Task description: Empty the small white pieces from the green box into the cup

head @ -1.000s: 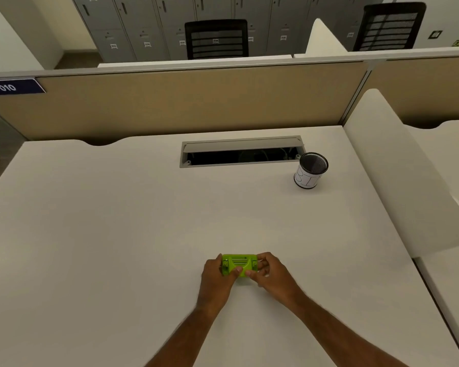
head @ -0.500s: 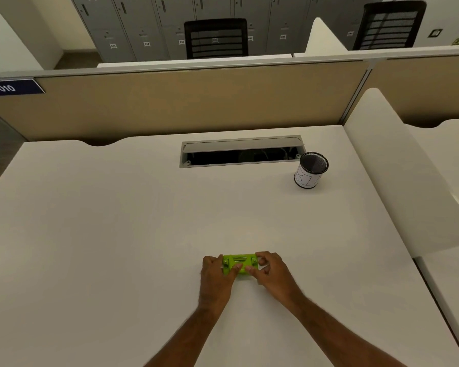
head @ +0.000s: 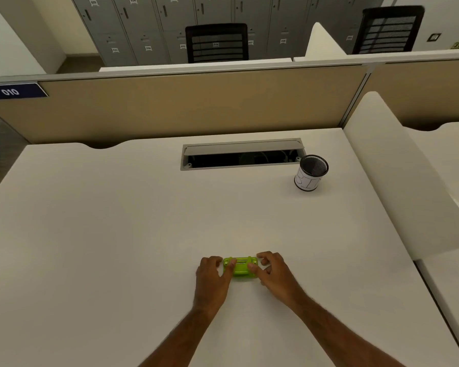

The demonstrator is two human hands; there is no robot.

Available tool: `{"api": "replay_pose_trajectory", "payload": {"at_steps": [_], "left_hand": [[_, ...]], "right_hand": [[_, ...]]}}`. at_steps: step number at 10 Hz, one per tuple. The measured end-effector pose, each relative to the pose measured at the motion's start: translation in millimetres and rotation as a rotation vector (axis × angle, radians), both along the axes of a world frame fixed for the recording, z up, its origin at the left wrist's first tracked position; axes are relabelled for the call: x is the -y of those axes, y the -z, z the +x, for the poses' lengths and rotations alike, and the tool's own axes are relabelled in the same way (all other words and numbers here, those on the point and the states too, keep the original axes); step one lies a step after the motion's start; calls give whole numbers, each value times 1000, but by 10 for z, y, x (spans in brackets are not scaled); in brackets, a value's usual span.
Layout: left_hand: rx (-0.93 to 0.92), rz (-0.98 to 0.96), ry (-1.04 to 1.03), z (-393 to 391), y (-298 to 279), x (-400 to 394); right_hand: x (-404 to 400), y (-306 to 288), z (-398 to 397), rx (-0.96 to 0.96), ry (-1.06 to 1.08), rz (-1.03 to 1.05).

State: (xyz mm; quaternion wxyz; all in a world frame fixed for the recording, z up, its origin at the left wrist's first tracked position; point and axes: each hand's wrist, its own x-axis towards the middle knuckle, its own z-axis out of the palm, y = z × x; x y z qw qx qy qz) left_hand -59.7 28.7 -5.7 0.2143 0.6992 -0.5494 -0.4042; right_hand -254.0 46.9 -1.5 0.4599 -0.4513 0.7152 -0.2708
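A small bright green box (head: 240, 267) with a closed lid lies on the white desk (head: 117, 234), near its front middle. My left hand (head: 213, 274) grips its left end, thumb on the lid. My right hand (head: 273, 271) grips its right end, thumb pressing the lid's right corner. The white pieces are hidden inside. The cup (head: 311, 172), black mesh with a white paper label, stands upright at the back right of the desk, well away from both hands.
An open cable slot (head: 241, 154) is sunk into the desk just left of the cup. A beige partition (head: 196, 107) closes the far edge. A white curved divider (head: 414, 181) runs along the right side.
The box has tipped down from a slightly raised tilt to lie flatter on the desk. Both hands have kept hold of its ends and shifted their thumbs on the lid.
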Motion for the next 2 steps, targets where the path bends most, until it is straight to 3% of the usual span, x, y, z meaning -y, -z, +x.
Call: {"api": "replay_pose_trajectory", "payload": {"at_steps": [2], "left_hand": [[237,-242,81,272,35,92]], "right_hand": [[147,-43,-201,-236,-86,-61]]}}
